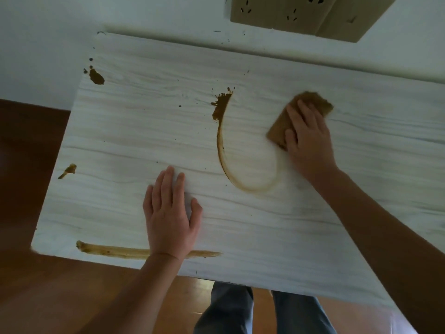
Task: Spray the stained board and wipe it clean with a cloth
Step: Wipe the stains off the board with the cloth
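Observation:
A white wood-grain board (134, 131) fills the view, marked with brown stains. A curved brown streak (222, 150) runs down its middle, a blot (96, 77) sits at the far left corner, and a long smear (113, 250) lies along the near edge. My right hand (309, 145) presses flat on a brown cloth (310, 102) at the right end of the curved streak. Fingers spread and holding nothing, my left hand (169, 213) rests flat on the board near its front. No spray bottle is in view.
Beige wall sockets (301, 13) sit on the white wall behind the board. Brown wooden floor (31, 165) shows to the left and below the board. My legs in jeans (231, 309) stand at the board's near edge.

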The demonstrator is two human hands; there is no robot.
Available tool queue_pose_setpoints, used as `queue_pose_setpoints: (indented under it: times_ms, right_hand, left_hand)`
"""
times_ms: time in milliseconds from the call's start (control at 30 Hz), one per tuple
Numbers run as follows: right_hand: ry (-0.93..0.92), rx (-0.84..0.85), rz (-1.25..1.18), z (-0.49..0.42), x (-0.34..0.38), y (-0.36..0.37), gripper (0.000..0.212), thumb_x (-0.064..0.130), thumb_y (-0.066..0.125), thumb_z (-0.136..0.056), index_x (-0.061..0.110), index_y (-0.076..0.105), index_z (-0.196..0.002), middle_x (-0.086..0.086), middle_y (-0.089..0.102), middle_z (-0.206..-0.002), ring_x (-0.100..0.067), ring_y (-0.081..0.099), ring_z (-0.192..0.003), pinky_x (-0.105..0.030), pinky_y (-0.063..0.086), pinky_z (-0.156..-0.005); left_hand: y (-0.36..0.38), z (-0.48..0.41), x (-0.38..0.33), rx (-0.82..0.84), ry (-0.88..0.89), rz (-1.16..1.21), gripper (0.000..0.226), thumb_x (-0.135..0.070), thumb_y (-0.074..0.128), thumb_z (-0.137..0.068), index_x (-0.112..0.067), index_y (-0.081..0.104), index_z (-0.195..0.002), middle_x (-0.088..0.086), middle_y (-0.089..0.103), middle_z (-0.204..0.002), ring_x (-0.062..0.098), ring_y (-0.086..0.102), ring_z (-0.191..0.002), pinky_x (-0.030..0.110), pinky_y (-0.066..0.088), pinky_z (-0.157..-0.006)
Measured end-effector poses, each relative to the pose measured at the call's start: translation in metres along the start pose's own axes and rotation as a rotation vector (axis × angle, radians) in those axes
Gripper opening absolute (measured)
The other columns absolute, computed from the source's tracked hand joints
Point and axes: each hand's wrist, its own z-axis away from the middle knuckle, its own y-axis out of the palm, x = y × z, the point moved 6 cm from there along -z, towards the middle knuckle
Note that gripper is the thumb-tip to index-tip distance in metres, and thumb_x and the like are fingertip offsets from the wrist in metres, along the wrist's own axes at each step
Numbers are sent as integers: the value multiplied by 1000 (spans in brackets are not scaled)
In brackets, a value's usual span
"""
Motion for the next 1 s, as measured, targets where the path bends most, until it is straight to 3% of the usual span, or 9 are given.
queue_pose_setpoints:
  times_ms: [100, 167, 300, 433, 533, 633, 800, 1000]
  right_hand:
    - [88, -30, -20, -50, 48, 7, 54, 30, 34, -105, 16, 29, -156, -10, 20, -166, -32, 13, -153, -48, 11, -126]
    - [31, -24, -17, -66, 89, 12, 53, 27, 35, -105, 16, 28, -157, -9, 19, -166, -30, 11, -154, -45, 8, -127]
    - [-312, 68, -9, -33, 147, 33, 54, 24, 44, -100, 13, 39, -153, -11, 29, -163, -33, 21, -151, -46, 16, -125]
    - [-601, 183, 66, 34, 122, 40, 57, 34, 37, -98, 18, 40, -153, -5, 33, -162, -26, 25, -151, -43, 22, -124]
    - [-551, 166, 87, 34, 72, 22, 56, 36, 38, -99, 20, 40, -153, -4, 34, -161, -26, 29, -149, -41, 25, -123]
    - [-356, 143, 76, -3, 42, 10, 59, 40, 34, -99, 20, 37, -154, -6, 31, -162, -31, 28, -149, -47, 27, -120]
    - [-88, 14, 0, -70, 101, 18, 52, 31, 38, -104, 16, 35, -154, -11, 26, -164, -33, 19, -152, -47, 16, -125]
    - [-456, 72, -60, -8, 182, 51, 53, 28, 45, -97, 15, 46, -149, -10, 35, -160, -32, 27, -149, -47, 19, -124]
  left_hand:
    - [0, 0, -1, 0, -1, 0, 59, -37, 40, -101, -7, 44, -152, 15, 38, -163, 33, 33, -152, 52, 27, -125]
    - [0, -1, 0, 2, -2, 0, 59, -37, 40, -101, -8, 44, -152, 15, 38, -163, 33, 33, -152, 52, 26, -125]
    - [0, 0, 0, -2, -6, -1, 59, -37, 41, -100, -9, 45, -151, 14, 38, -163, 32, 33, -152, 49, 23, -127]
    - [0, 0, 0, -7, -1, 4, 59, -37, 42, -100, -8, 47, -151, 15, 39, -163, 32, 34, -152, 50, 24, -126]
    - [-1, 0, 0, -15, 3, 16, 58, -36, 43, -100, -7, 48, -150, 15, 40, -162, 32, 35, -152, 52, 26, -125]
    - [-1, -1, 0, -24, 5, 22, 57, -35, 44, -100, -6, 49, -149, 15, 41, -161, 32, 36, -151, 52, 27, -125]
    - [-1, 0, 0, -23, 0, 14, 57, -35, 43, -100, -7, 50, -148, 15, 41, -161, 31, 37, -151, 51, 26, -125]
    - [-1, 0, -1, -37, 1, 1, 57, -35, 43, -100, -7, 50, -149, 15, 41, -162, 31, 37, -151, 52, 27, -125]
